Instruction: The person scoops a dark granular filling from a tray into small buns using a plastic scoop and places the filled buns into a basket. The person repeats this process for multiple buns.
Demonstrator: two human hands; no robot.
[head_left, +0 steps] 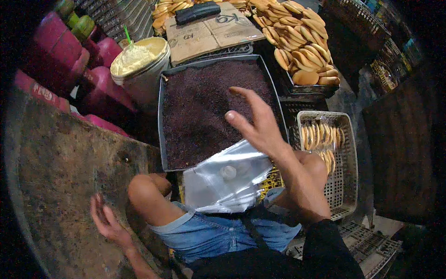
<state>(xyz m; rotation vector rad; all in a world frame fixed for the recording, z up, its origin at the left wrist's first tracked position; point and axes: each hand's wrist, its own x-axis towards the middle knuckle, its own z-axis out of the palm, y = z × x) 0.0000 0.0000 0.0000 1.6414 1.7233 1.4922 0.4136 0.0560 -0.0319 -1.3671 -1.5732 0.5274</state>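
Note:
My right hand is held over a square metal tray, thumb and fingers apart with nothing in them. The tray is spread with dark brown sprinkles, perhaps chocolate. Across my lap and against the tray's near edge lies a stack of shiny clear plastic bags, with a small round translucent piece on top. Down at the left, beside my knee, my left hand hangs over a worn wooden board with its fingers stretched out, holding nothing.
A bucket of pale cream with a green-handled utensil stands beyond the tray's left corner. Flat cardboard bears a black bundle. Split buns are heaped far right. Bagged buns fill part of a crate. Pink jugs stand left.

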